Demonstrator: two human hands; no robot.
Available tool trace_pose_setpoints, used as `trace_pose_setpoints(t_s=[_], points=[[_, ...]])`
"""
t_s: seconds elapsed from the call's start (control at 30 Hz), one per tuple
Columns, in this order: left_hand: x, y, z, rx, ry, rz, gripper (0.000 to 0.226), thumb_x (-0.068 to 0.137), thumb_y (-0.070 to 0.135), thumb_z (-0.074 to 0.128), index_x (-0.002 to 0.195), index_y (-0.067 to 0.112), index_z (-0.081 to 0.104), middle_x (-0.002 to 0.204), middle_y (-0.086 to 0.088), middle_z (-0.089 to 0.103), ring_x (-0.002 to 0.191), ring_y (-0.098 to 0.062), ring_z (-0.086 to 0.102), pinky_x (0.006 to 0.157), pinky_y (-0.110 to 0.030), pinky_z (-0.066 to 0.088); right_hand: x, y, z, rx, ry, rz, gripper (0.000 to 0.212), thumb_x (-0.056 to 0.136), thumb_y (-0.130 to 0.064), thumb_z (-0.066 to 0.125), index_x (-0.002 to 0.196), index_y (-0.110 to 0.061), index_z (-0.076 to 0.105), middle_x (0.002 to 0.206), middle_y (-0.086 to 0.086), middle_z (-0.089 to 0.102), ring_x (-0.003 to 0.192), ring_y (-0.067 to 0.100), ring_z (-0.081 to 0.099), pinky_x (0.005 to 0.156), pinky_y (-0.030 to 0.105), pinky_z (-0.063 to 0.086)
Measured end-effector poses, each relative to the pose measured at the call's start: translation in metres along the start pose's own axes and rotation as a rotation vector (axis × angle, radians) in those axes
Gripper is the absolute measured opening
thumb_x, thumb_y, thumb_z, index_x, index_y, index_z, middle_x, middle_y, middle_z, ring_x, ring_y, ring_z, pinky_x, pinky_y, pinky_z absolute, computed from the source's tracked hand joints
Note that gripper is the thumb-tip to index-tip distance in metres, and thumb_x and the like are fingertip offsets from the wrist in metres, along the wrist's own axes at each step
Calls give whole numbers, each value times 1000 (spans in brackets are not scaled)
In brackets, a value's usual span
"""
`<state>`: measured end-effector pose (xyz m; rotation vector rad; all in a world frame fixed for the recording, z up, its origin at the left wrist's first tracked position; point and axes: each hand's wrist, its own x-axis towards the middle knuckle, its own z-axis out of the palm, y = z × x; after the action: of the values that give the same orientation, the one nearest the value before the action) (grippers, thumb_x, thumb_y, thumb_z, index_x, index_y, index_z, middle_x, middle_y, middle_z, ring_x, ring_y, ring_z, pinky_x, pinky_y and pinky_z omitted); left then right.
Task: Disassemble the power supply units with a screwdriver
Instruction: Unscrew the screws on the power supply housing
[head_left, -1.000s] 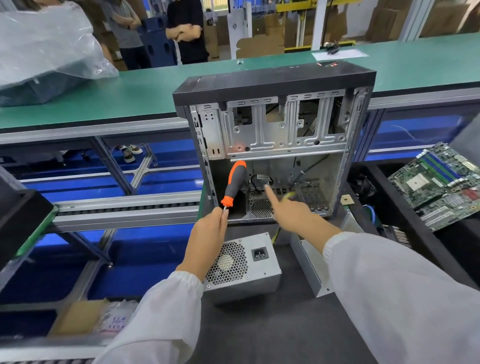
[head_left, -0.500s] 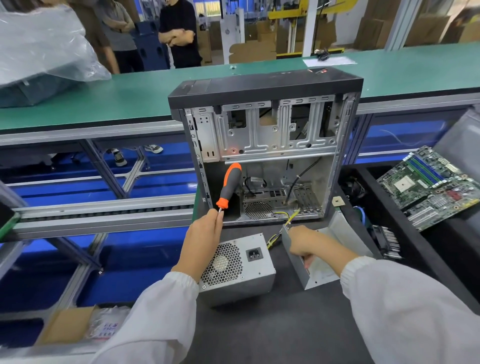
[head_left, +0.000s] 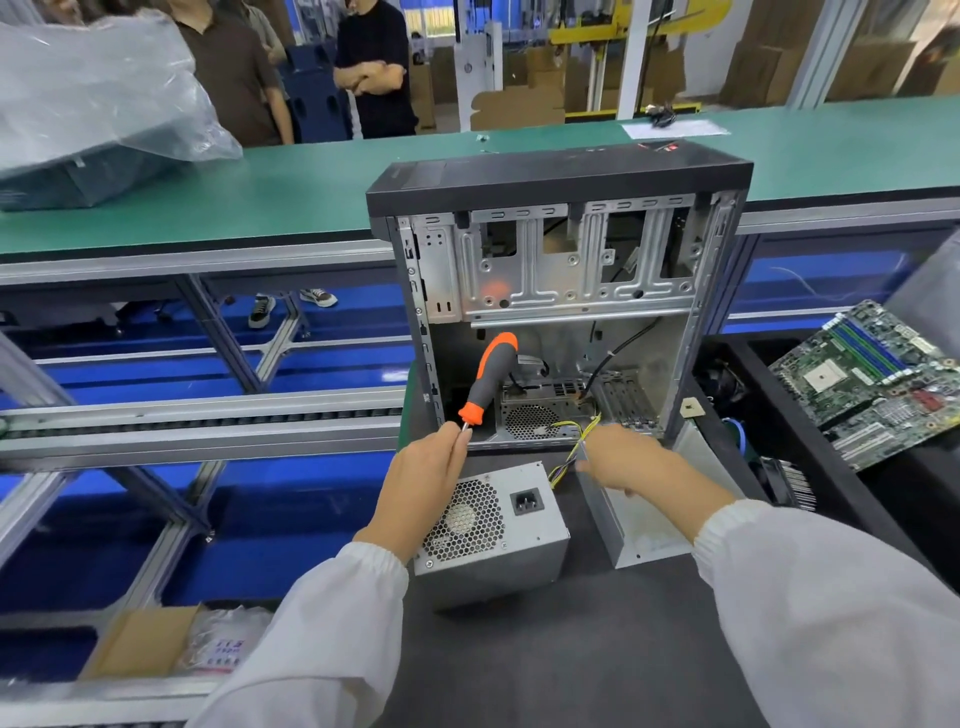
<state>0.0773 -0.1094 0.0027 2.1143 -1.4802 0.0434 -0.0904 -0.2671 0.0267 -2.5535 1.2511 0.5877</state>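
Left hand (head_left: 423, 478) grips orange-and-grey screwdriver (head_left: 487, 382) by its shaft; right hand (head_left: 621, 457), fingers loosely extended, over open grey metal power-supply cover (head_left: 631, 522) beside silver boxed power supply unit (head_left: 491, 530).

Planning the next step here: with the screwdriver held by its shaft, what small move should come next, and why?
Probably regrip: the left hand pinches the screwdriver by its shaft, handle up, so it cannot drive screws yet. The power supply lies just below.
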Motion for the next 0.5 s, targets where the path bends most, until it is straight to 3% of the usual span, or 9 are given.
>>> trace_pose_setpoints(t_s=[0.07,0.13,0.2,0.27,0.33,0.37,0.43,0.5], points=[[-2,-1,-1,-58,12,38,28,103,25,41,78,15,37,57,5,38,49,-18,37,50,-30,28,-7,-11,-18,184,126,-175,44,94,-32,54,127,-6,42,114,13,58,92,27,61,68,30,43],[-4,-1,-2,-122,27,82,29,103,26,41,78,11,42,58,1,44,52,-22,42,51,-37,34,-20,-31,-33,613,-2,-361,55,85,-42,66,127,-18,41,101,4,60,71,12,61,57,25,44],[-3,1,-5,-210,29,116,27,103,26,42,81,11,49,60,3,49,55,-17,47,54,-37,38,-32,-54,-38,937,-28,-457,52,82,-46,70,119,-17,49,91,3,61,57,7,56,47,20,41],[0,5,-12,-329,50,147,20,102,23,44,83,20,48,60,11,45,55,-8,45,54,-25,33,-36,-73,-41,1177,119,-467,36,88,-37,67,101,-5,55,66,0,60,45,8,49,40,18,35],[4,9,-22,-420,47,183,19,102,23,46,85,27,53,61,15,49,57,-3,48,56,-20,34,-37,-84,-46,1270,283,-484,24,92,-27,63,86,-6,53,46,-4,55,35,8,44,35,17,33],[6,7,-27,-463,34,173,22,103,25,45,83,29,55,63,14,53,60,-2,51,57,-21,37,-36,-86,-49,1252,349,-506,22,93,-24,61,83,-6,53,46,-2,58,34,10,46,35,18,34],[5,-4,-36,-586,5,44,33,104,30,41,82,28,65,71,9,65,68,-3,60,63,-22,47,-35,-88,-55,1190,442,-563,24,94,-23,60,79,-5,55,59,8,67,40,21,53,39,22,40],[-3,-22,-40,-707,-27,-142,38,105,30,40,90,16,73,84,-3,71,80,-16,67,73,-32,57,-33,-89,-58,1140,482,-608,26,94,-25,60,77,-4,58,67,16,70,44,29,56,44,25,44]])
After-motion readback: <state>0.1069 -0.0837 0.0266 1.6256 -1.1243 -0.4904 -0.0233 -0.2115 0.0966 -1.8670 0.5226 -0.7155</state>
